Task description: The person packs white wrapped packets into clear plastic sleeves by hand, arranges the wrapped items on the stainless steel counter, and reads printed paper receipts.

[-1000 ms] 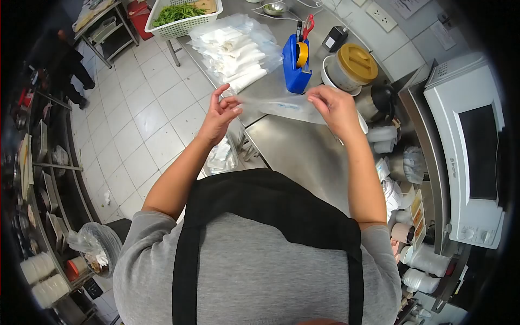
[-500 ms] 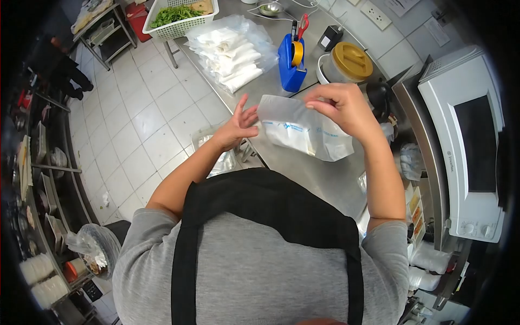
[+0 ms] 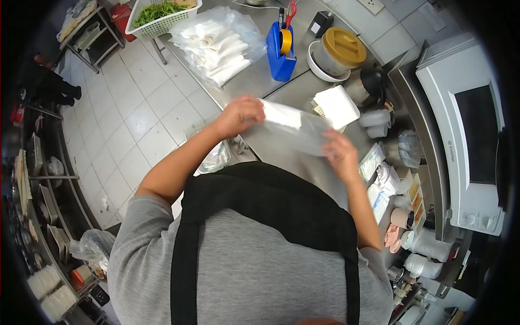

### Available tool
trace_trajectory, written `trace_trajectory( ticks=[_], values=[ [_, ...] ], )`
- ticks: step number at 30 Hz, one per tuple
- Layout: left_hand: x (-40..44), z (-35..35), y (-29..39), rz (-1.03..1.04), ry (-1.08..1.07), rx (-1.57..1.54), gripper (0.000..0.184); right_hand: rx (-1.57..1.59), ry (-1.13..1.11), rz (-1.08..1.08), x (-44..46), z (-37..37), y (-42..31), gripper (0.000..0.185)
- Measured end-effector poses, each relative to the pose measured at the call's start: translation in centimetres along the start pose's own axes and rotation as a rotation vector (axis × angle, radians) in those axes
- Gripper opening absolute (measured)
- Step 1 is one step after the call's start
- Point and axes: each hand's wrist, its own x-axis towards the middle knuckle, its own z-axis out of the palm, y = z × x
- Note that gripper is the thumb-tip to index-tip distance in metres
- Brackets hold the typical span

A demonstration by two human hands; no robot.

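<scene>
A clear plastic bag (image 3: pixel 295 127) with something white in it is stretched between my two hands over the steel counter (image 3: pixel 271 142). My left hand (image 3: pixel 244 115) is closed on the bag's left end. At its right end my right hand (image 3: pixel 338 151) pinches the plastic, slightly blurred. Beyond my left hand lies a pile of white filled bags (image 3: pixel 216 46). A blue tape dispenser (image 3: pixel 281 57) with yellow tape stands behind the held bag. White square sheets (image 3: pixel 336 106) lie just above my right hand.
A gold-lidded tub (image 3: pixel 341 51) sits in a white bowl at the back. A basket of greens (image 3: pixel 162 21) is at the far left, a microwave (image 3: pixel 466 141) at the right. A clear container (image 3: pixel 216 157) is below my left forearm. Another person (image 3: pixel 51 84) stands far left.
My left hand, open before, has closed on the bag. My right hand has moved down, and the bag is now stretched between both hands. The view has shifted slightly.
</scene>
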Motion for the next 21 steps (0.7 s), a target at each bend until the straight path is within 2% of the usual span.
trace_trajectory(
  ticks=[3,7,10,13,16,19,21],
  values=[
    [-4.8,2.2,-1.0,-0.050,-0.153,0.199,0.015,0.024,-0.038,-0.023,-4.9,6.0,1.4,0.017],
    [-6.7,1.8,0.3,-0.055,-0.077,0.175,0.014,0.120,0.019,0.054,-5.6,6.9,1.0,0.018],
    [-7.9,1.4,0.6,-0.115,-0.094,0.137,0.010,0.189,0.002,0.007,-5.1,6.5,1.7,0.021],
    [-7.4,1.9,1.1,-0.376,0.029,0.083,0.007,0.256,0.054,0.141,-4.5,7.3,2.2,0.013],
    [-5.9,3.0,1.0,-0.606,0.163,0.090,0.013,0.408,0.178,0.647,-3.9,9.4,2.4,0.008],
    [-4.7,4.3,0.3,-0.799,0.311,0.121,0.017,0.340,0.300,0.666,-3.1,11.6,2.7,0.014],
    [-4.4,4.9,0.1,-0.740,0.361,0.256,0.016,0.195,0.326,0.637,-2.9,12.0,2.3,0.015]
  ],
)
